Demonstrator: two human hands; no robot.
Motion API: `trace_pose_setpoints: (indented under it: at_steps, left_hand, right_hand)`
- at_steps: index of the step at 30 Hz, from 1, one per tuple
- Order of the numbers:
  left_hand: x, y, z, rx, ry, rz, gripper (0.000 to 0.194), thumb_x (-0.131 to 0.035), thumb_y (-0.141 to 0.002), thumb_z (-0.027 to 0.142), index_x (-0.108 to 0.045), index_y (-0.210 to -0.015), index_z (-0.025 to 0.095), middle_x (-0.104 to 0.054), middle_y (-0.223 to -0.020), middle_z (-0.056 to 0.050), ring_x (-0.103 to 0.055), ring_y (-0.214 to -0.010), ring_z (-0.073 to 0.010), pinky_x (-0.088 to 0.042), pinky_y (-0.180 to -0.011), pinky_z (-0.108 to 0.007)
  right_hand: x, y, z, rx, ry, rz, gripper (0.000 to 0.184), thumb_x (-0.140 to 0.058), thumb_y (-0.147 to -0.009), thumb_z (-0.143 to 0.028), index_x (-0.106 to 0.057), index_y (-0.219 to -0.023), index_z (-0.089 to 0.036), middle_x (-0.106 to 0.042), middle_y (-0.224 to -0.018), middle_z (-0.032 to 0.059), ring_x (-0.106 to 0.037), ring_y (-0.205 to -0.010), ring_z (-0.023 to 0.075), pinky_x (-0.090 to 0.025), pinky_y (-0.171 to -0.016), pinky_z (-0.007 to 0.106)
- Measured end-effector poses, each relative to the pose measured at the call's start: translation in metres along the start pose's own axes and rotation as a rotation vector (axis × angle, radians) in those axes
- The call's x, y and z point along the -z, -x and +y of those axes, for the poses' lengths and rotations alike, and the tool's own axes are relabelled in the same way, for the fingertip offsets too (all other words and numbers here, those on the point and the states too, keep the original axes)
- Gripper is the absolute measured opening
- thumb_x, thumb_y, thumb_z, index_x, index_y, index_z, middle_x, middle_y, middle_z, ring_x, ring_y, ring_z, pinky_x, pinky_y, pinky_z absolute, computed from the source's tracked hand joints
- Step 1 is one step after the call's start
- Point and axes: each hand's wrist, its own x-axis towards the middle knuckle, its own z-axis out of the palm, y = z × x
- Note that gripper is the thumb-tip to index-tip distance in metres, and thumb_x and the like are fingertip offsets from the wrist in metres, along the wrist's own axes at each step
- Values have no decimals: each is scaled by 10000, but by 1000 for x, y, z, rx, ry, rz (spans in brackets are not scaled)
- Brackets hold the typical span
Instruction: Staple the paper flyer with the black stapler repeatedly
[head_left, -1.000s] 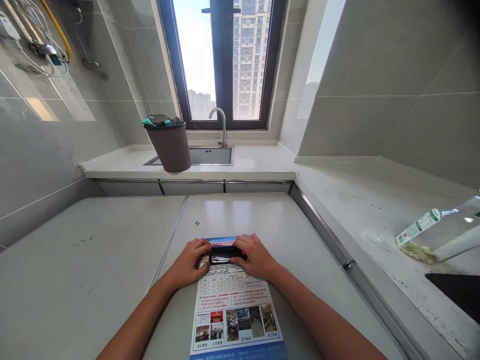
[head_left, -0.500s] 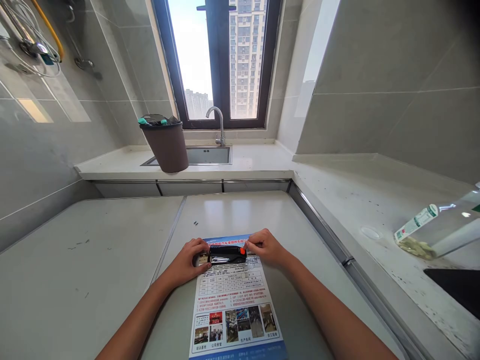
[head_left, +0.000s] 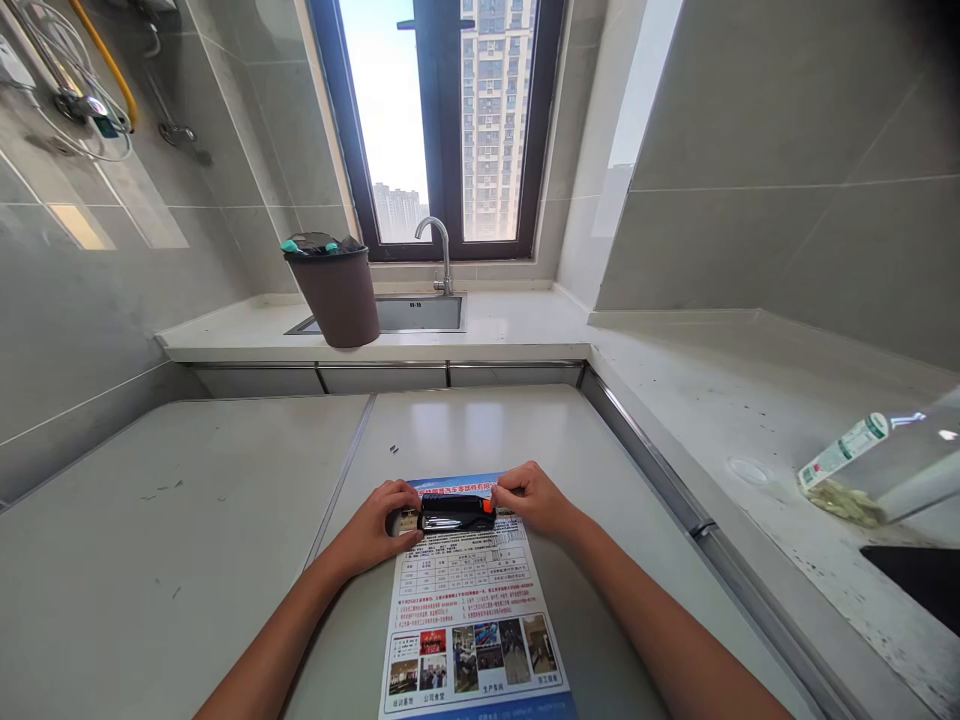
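A black stapler (head_left: pixel 457 513) with an orange-red piece at its right end lies crosswise over the top of a printed flyer (head_left: pixel 469 590). My left hand (head_left: pixel 380 522) curls around the stapler's left end, thumb below and fingers above. At the orange end, my right hand (head_left: pixel 534 497) pinches with thumb and forefinger; the exact contact is partly hidden by the fingers. Beneath both, the flyer rests flat on pale cabinet doors (head_left: pixel 247 560), its heading partly covered.
Beyond the flyer lie small metal bits (head_left: pixel 394 450), looking like staples. A brown bin (head_left: pixel 336 298) stands at the sink (head_left: pixel 420 314) with its faucet (head_left: pixel 444 255). On the right counter (head_left: pixel 675 370) are a clear container (head_left: pixel 911 470) and a black item (head_left: pixel 919 580).
Both hands keep their places on the stapler and the flyer has not moved. The whole view has shifted very slightly.
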Motion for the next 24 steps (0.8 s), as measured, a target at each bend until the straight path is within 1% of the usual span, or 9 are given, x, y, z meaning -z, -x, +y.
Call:
trace_pose_setpoints:
  at_steps: [6,12,15,17,19,20,21,22,24]
  left_hand:
    - [-2,-2,-3,-9,-3,24,221,-744,-797,258,-690,-1011,237,-647,-1154,-54,-595,-1103,-255,-469,-992,-387]
    - [-2,-1,0,2,4,25,217,-735,-797,250,-695,-1009,224,-646,-1148,-62,-598,-1090,-255,-469,-984,-389]
    - [-1,-1,-1,7,3,19,211,-736,-803,268,-695,-1004,218,-647,-1143,-69,-597,-1085,-264,-463,-986,-405]
    - [-2,-1,-2,6,0,22,225,-742,-805,282,-696,-1016,218,-646,-1151,-76,-598,-1083,-270,-461,-987,-417]
    - [-2,-1,-4,4,4,30,244,-753,-807,302,-698,-1029,218,-644,-1160,-81,-600,-1083,-274,-462,-984,-423]
    - [-2,-1,-5,4,9,34,249,-759,-809,317,-702,-1030,218,-646,-1157,-82,-602,-1079,-274,-465,-978,-422]
    - [-2,-1,-6,4,15,33,250,-765,-811,334,-708,-1025,218,-649,-1149,-82,-606,-1071,-272,-470,-971,-419]
    - [-2,-1,-7,4,22,32,249,-772,-812,351,-715,-1014,217,-653,-1137,-82,-610,-1060,-270,-475,-961,-414]
    - [-2,-1,-8,-1,32,31,238,-779,-818,380,-731,-983,216,-661,-1104,-79,-617,-1032,-261,-484,-944,-405]
  right_hand:
    - [2,-2,-2,13,39,-42,432,-498,-899,-235,-222,-567,-202,-208,-559,-65,-181,-533,79,-152,-536,281]
    - [3,-3,-2,30,82,-66,434,-521,-893,-217,-239,-563,-200,-216,-565,-69,-193,-535,80,-162,-541,284]
    - [-3,-2,-2,47,109,5,444,-522,-920,-216,-308,-532,-193,-253,-547,-70,-233,-526,84,-199,-548,279]
    - [-11,-2,-4,77,113,91,423,-516,-961,-239,-425,-551,-188,-369,-552,-55,-346,-559,102,-277,-582,268]
    - [-19,-2,-8,101,125,137,283,-601,-958,-301,-587,-699,-188,-555,-676,-17,-493,-704,147,-381,-680,276]
    - [-24,-2,-10,107,146,136,178,-685,-917,-338,-645,-822,-193,-626,-789,8,-537,-805,178,-422,-739,295]
    - [-29,-3,-11,108,176,122,211,-770,-854,-360,-671,-952,-202,-665,-914,34,-554,-898,208,-452,-791,322]
    - [-33,-4,-12,109,211,101,342,-835,-793,-358,-671,-1055,-212,-674,-1021,54,-557,-965,230,-473,-828,347]
    - [-40,-5,-14,130,263,64,437,-880,-736,-291,-668,-1111,-222,-677,-1111,67,-562,-1026,249,-499,-874,382]
